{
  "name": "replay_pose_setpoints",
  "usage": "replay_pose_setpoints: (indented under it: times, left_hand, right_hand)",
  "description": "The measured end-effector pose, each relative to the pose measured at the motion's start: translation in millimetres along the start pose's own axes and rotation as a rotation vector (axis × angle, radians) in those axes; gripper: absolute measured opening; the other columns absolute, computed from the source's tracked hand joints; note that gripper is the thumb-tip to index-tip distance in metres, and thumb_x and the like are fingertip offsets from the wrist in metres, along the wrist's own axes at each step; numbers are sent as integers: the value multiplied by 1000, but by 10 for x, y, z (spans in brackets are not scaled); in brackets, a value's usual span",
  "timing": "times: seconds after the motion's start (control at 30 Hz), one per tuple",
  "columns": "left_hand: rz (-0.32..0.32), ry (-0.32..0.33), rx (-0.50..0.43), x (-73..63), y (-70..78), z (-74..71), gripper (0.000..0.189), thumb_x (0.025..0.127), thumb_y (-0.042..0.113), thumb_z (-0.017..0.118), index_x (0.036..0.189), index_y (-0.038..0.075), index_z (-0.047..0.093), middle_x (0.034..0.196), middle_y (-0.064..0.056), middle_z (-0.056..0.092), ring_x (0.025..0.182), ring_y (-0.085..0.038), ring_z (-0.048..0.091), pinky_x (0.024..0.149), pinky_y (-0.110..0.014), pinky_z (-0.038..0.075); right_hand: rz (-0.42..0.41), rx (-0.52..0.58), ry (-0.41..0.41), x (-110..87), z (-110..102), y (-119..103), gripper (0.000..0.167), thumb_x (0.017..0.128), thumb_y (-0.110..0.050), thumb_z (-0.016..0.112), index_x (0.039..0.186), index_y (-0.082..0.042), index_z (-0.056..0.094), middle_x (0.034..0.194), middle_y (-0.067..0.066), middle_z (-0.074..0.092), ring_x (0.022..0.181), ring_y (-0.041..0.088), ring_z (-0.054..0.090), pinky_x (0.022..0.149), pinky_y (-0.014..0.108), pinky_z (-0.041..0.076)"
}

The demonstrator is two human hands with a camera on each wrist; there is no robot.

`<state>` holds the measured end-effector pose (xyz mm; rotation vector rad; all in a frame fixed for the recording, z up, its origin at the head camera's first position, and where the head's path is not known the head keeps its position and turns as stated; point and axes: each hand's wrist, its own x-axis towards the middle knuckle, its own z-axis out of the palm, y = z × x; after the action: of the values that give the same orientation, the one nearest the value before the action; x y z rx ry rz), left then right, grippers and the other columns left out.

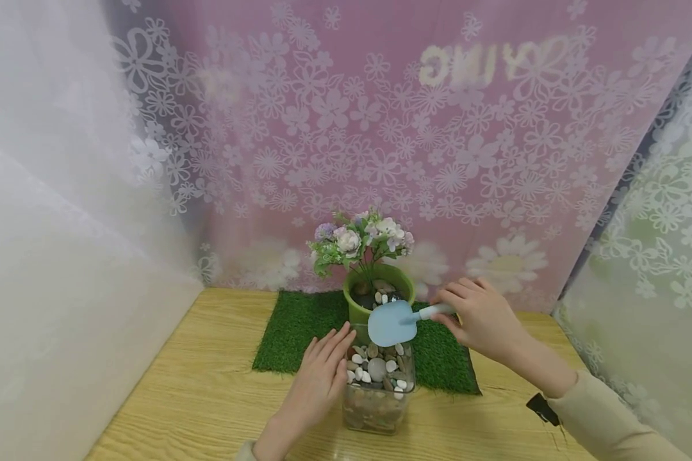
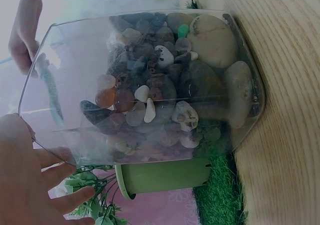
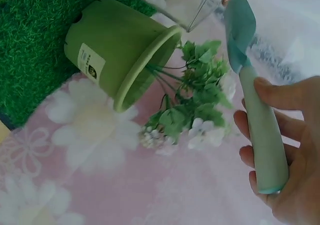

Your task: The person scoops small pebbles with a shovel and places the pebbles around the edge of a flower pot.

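My right hand (image 1: 487, 323) grips a small garden trowel by its pale handle (image 3: 265, 135). Its light blue blade (image 1: 392, 323) hovers between the green flowerpot (image 1: 359, 314) and a clear container (image 1: 375, 413). Pebbles (image 1: 377, 369) of white, grey and brown fill much of that container. Along its left side lies my left hand (image 1: 317, 378), fingers extended; in the left wrist view the fingers (image 2: 55, 177) spread at the rim. White and purple artificial flowers (image 1: 348, 242) stand in the pot, with some stones (image 1: 383, 298) around their stems.
A mat of artificial grass (image 1: 300, 326) lies under the pot on the wooden table (image 1: 207, 384). Behind hangs a pink floral curtain (image 1: 323, 147), with pale sheeting (image 1: 63, 224) at left and a patterned sheet (image 1: 663, 288) at right.
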<state>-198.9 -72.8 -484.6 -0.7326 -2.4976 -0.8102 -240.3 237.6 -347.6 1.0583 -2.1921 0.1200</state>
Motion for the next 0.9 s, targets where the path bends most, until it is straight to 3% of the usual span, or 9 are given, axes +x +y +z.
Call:
replay_pose_setpoints:
  times: [0.1,0.27,0.5,0.77,0.9]
  left_hand:
    - [-1,2,-2,1,-1,0,47,106,16,49,153,14,47,162,1,38,145,-30,40,113,-65,31]
    - [-5,-10,-4,-1,5,-12,47,107,17,48,153,14,47,162,1,37,146,-29,39,114,-65,31]
    - [0,-13,-4,-3,3,-16,47,107,17,48,154,15,46,161,-4,40,146,-30,39,114,-65,31]
    - [-4,-15,5,-12,3,-19,47,107,18,49,154,16,46,162,1,38,146,-28,39,114,-63,32]
    - [-4,-14,-4,-9,10,-27,47,107,17,49,153,15,47,162,1,38,145,-29,40,114,-63,32]
  right_hand:
    - [-78,-24,-30,39,1,-81,20,81,-28,81,91,-13,72,88,0,68,80,20,59,69,38,40]
    - [-205,-108,-64,124,-18,-218,27,72,-24,90,88,-14,71,83,0,64,77,19,57,69,35,38]
    - [-316,-221,-147,294,-40,-424,23,76,-28,88,83,-15,70,83,0,66,78,19,59,72,35,43]
    - [-394,-368,-289,389,-21,-685,15,80,-28,83,84,-18,73,92,2,71,89,19,65,82,35,49]
    - [-402,-359,-285,355,33,-720,13,81,-26,81,85,-18,73,91,2,70,91,20,65,83,36,48]
